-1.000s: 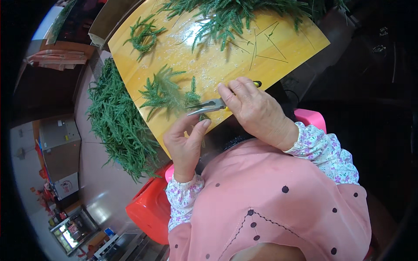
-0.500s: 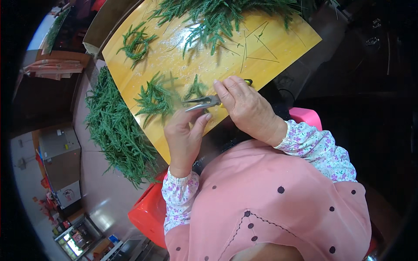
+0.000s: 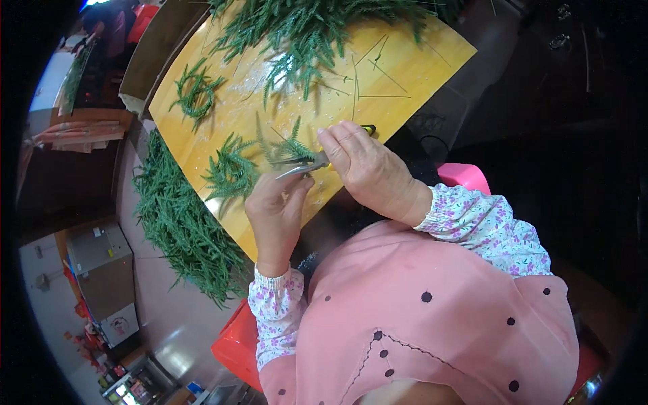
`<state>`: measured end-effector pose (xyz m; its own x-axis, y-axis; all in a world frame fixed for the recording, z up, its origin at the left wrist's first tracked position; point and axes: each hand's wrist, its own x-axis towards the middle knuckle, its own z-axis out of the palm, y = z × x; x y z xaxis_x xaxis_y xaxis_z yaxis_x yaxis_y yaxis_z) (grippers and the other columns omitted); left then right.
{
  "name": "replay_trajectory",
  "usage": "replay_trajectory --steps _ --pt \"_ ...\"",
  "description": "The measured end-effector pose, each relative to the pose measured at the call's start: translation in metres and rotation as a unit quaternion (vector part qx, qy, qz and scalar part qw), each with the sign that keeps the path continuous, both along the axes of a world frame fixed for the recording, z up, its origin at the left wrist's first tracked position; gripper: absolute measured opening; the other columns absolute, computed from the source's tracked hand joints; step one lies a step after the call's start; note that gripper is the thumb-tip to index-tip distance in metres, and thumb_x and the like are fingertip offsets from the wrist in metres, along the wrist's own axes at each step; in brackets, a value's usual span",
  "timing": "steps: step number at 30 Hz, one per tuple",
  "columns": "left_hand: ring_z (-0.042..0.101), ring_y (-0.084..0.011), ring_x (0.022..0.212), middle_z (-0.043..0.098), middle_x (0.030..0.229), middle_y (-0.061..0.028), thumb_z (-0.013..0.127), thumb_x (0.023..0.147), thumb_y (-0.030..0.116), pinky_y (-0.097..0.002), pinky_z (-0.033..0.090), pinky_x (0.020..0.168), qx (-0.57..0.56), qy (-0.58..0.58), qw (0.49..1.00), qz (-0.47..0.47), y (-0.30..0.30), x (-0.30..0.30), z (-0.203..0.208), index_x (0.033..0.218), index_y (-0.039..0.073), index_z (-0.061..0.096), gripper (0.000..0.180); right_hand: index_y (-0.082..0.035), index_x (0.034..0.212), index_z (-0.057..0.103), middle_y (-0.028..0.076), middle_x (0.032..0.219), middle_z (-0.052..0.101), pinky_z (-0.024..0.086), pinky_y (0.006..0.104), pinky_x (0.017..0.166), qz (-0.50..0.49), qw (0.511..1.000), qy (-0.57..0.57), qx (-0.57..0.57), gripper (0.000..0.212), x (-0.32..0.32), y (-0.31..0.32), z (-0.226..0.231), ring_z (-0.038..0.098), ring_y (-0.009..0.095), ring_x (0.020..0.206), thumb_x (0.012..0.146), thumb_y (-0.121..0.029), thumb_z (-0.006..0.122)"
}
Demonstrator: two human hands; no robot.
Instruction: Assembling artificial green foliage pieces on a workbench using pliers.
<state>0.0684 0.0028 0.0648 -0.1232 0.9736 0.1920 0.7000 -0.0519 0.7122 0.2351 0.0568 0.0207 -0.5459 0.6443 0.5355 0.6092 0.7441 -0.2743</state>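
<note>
My right hand [image 3: 378, 169] is wrapped around long-nose pliers [image 3: 312, 164] with yellow and black handles. Their grey jaws point left, slightly parted, just above my left fingertips. Thumb and fingers of my left hand [image 3: 275, 219] are pinched together on a green artificial pine sprig [image 3: 292, 146], partly blurred and hidden behind the pliers. Where exactly the fingers grip its stem is hidden. Beside my left hand, a bushy green sprig [image 3: 229, 169] shows over the table; whether it joins the held one I cannot tell. Farther off lies a small ring of green sprig [image 3: 196, 94].
A yellow wooden table [image 3: 398, 67] carries a large heap of pine sprigs [image 3: 297, 34] at its far side, plus loose thin stems. Another big green pile [image 3: 179, 216] stands left of the table. A red stool [image 3: 236, 344] and a pink one [image 3: 464, 177] are near me.
The whole view has shifted slightly, with the table lower and to the left. The sprig by the pliers has turned a little; both hands keep their grips.
</note>
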Motion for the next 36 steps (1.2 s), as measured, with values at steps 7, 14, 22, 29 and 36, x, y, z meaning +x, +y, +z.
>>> replay_trajectory --steps 7,14,22,29,36 --pt "0.054 -0.0187 0.068 0.061 0.078 -0.0083 0.07 0.074 -0.001 -0.0287 0.043 0.063 0.052 0.049 0.997 -0.008 0.012 0.025 0.004 0.09 0.001 0.067 0.016 0.009 0.123 0.045 0.02 0.112 0.053 0.047 0.0354 0.092 -0.017 1.0 0.018 0.005 0.048 0.022 0.011 0.005 0.053 0.033 0.108 0.078 -0.006 0.055" --pt "0.055 -0.023 0.07 0.061 0.078 -0.0097 0.069 0.074 -0.002 -0.0302 0.044 0.063 0.061 -0.013 0.998 0.02 0.019 0.053 -0.001 0.088 0.002 0.067 0.016 0.008 0.119 0.048 0.02 0.11 0.054 0.049 0.0349 0.087 -0.036 0.998 0.05 0.019 0.045 0.042 0.018 0.009 0.054 0.033 0.107 0.078 -0.008 0.056" --pt "0.055 -0.0198 0.073 0.063 0.081 -0.0068 0.068 0.076 -0.003 -0.0272 0.044 0.061 0.108 0.021 0.993 0.045 0.022 0.083 -0.003 0.089 0.003 0.068 0.015 0.008 0.117 0.049 0.019 0.108 0.054 0.05 0.0346 0.084 -0.036 0.997 0.064 0.039 0.044 0.06 0.026 0.006 0.055 0.033 0.105 0.077 -0.009 0.056" --pt "0.056 -0.0167 0.074 0.064 0.083 -0.0065 0.067 0.077 -0.002 -0.0246 0.044 0.063 0.179 0.182 0.966 -0.035 0.028 0.072 -0.008 0.09 0.003 0.068 0.014 0.007 0.116 0.05 0.019 0.108 0.054 0.05 0.0355 0.084 -0.038 0.996 0.064 0.057 0.043 0.06 0.028 -0.002 0.055 0.033 0.105 0.077 -0.01 0.056" --pt "0.057 -0.0245 0.075 0.064 0.083 -0.0101 0.067 0.075 -0.004 -0.031 0.046 0.069 -0.001 -0.276 0.957 0.093 0.022 0.074 -0.019 0.087 0.001 0.066 0.013 0.003 0.116 0.052 0.018 0.108 0.055 0.046 0.0397 0.091 -0.031 0.995 0.086 0.034 0.04 0.056 0.03 0.0 0.055 0.032 0.104 0.078 -0.011 0.055"
